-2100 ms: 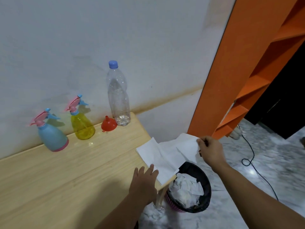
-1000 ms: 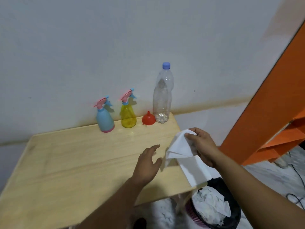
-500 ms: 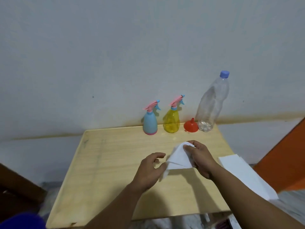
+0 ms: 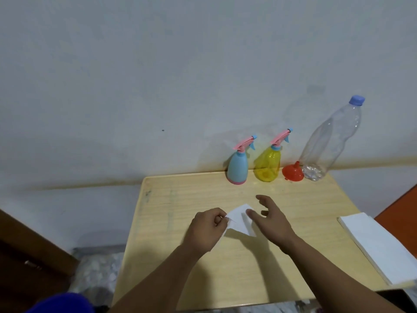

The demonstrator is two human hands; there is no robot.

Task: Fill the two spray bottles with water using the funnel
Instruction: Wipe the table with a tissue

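**Tissue in the left hand, bottles lined up at the wall**

At the far left, below the wooden table (image 4: 203,263), a dark brown piece of furniture (image 4: 27,245) and a blurred blue shape (image 4: 61,303) show at the frame's lower corner. Over the middle of the table the left hand (image 4: 206,229) has its fingers curled, pinching one corner of a white tissue (image 4: 240,222). Just to its right the right hand (image 4: 270,220) hovers with fingers spread and relaxed, its thumb close to the tissue's other edge (whether it touches cannot be told).

Along the back edge, by the wall, stand the blue spray bottle (image 4: 238,167) and, just beside it, the yellow spray bottle (image 4: 269,164), both upright with pink trigger heads on. Next comes the red funnel (image 4: 293,171), mouth down, spout up, then the clear water bottle (image 4: 329,143) with its blue cap on, nearly empty. A stack of white tissues (image 4: 379,245) lies at the table's right edge.
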